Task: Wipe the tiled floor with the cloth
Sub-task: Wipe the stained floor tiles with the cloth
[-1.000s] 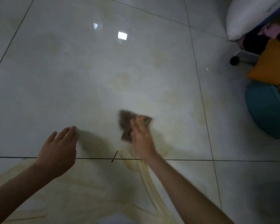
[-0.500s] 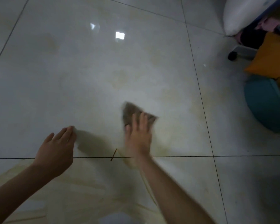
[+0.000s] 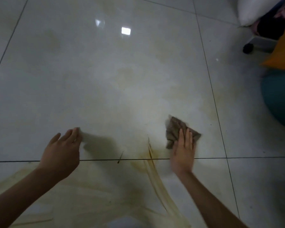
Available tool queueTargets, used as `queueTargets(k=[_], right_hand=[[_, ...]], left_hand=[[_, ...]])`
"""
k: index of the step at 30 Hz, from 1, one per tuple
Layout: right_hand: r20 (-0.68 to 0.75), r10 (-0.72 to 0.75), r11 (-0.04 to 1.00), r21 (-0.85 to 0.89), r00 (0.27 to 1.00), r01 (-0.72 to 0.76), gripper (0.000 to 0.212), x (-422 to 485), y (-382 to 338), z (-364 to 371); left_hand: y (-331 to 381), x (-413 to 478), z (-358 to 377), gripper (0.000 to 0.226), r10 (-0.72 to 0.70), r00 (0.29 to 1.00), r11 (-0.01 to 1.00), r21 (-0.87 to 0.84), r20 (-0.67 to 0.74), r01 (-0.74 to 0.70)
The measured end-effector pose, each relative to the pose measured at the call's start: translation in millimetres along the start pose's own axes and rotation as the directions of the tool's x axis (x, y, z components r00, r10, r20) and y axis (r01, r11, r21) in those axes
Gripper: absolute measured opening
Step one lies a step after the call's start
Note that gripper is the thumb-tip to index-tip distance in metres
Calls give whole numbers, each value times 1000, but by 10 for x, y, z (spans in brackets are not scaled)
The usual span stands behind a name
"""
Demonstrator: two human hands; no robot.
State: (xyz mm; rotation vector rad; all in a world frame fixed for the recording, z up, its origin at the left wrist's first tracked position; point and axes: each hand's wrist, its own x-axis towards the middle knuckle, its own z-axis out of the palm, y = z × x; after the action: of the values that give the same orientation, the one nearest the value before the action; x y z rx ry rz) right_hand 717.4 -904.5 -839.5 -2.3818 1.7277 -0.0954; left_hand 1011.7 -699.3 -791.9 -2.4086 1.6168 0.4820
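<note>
Judgement on progress: partway at best. Saw brownish-yellow streaks (image 3: 156, 183) fanned over the near part of the tiled floor (image 3: 105, 71), crossing the dark grout line (image 3: 97, 160) and ending just left of the right hand (image 3: 183, 152); counted those as not yet cleaned. Spotted fainter yellow blotches (image 3: 125, 74) further out on the big tile too, plus a small dark sliver (image 3: 120, 156) lying across the grout line. Could not pick out any clearly wiped patch, given glare and dim light. Reckoned most of the visible staining as outstanding, so plenty left to do. Found the cloth (image 3: 176, 129), a crumpled brown-grey rag, flat on the floor just beyond the grout line, right of the streaks' darkest end. Logged the right hand on top of it, palm down, fingers (image 3: 181, 137) straight and close together, pressing the cloth's near right part rather than curling round it. Noted the rag poking out past the fingertips and off to the left. Logged the left hand (image 3: 62, 153) well apart from the cloth, over to the left, holding nothing, fingers straight and slightly spread, tips seemingly propped on the floor. Marked a teal cushion (image 3: 280, 99) and an orange cushion (image 3: 281, 53) at the far right edge, both well apart from the cloth.
</note>
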Motion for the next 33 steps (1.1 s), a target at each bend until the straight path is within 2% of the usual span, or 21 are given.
queueTargets(k=[1,2,4,6,8,10,11,12,13,15,16,18,19,20,21,23,25,27,29,30,33], right_hand=[[0,28,999,15,1000,-28,47,-91,-248,59],[6,-49,998,36,999,48,40,-228,-545,120],[70,-290,956,63,954,286,37,-650,-1213,304],[77,-477,876,121,875,467,50,-1014,-1721,444],[94,-637,767,178,765,616,52,-1036,-1820,486],[127,-772,635,160,622,756,47,-794,-1494,392],[128,-783,621,118,608,775,45,-663,-1219,320],[113,-749,662,83,653,745,45,-515,-902,235],[85,-679,734,45,729,678,48,-367,-560,136],[88,-492,869,-20,866,495,52,-171,86,-52],[101,-399,914,-35,911,404,50,-156,290,-134],[18,-269,962,-46,963,270,46,-295,292,-112],[-29,-248,968,-33,968,247,47,-450,107,-27],[-34,-288,958,-8,957,287,48,-647,-145,85],[-9,-380,924,35,925,380,48,-848,-457,207],[33,-590,802,138,807,581,45,-1101,-1129,384],[60,-672,728,235,738,644,46,-1112,-1639,448],[126,-730,677,269,671,686,42,-923,-1812,420],[163,-798,602,218,580,768,32,-707,-1643,325],[134,-799,601,201,586,774,27,-575,-1453,243],[17,-617,774,192,787,603,22,-105,-673,-45]], left_hand=[[7,-1,12,60,8,1000,1000,-6,-10,-8],[20,1,13,61,19,1000,1000,-11,-21,-19],[34,6,8,64,22,999,1000,-18,-36,-22],[23,-5,-1,62,18,999,1000,-23,-31,-19],[-19,-10,-3,59,42,998,999,-30,-50,-44],[-72,-22,4,62,63,996,997,-29,-65,-65],[-94,-28,19,64,71,994,997,-36,-79,-74],[-109,-36,32,66,69,994,996,-48,-89,-74],[-112,-43,42,66,60,994,996,-66,-91,-66],[-92,-48,59,64,41,995,993,-107,-92,-51],[-72,-47,56,60,39,994,992,-118,-103,-51],[-48,-46,64,54,32,992,990,-133,-121,-48],[-49,-46,83,55,20,992,989,-142,-128,-38],[-54,-45,100,59,9,992,989,-148,-125,-28],[-63,-42,113,62,9,992,988,-151,-122,-28],[-102,-45,142,64,25,990,982,-180,-135,-50],[-142,-70,121,62,32,995,974,-222,-92,-51],[-184,-116,91,63,36,995,976,-212,-95,-56],[-221,-196,86,67,69,988,983,-162,-139,-91],[-239,-245,97,68,79,986,985,-140,-148,-99],[-265,-365,144,67,92,978,987,-112,-189,-114]])
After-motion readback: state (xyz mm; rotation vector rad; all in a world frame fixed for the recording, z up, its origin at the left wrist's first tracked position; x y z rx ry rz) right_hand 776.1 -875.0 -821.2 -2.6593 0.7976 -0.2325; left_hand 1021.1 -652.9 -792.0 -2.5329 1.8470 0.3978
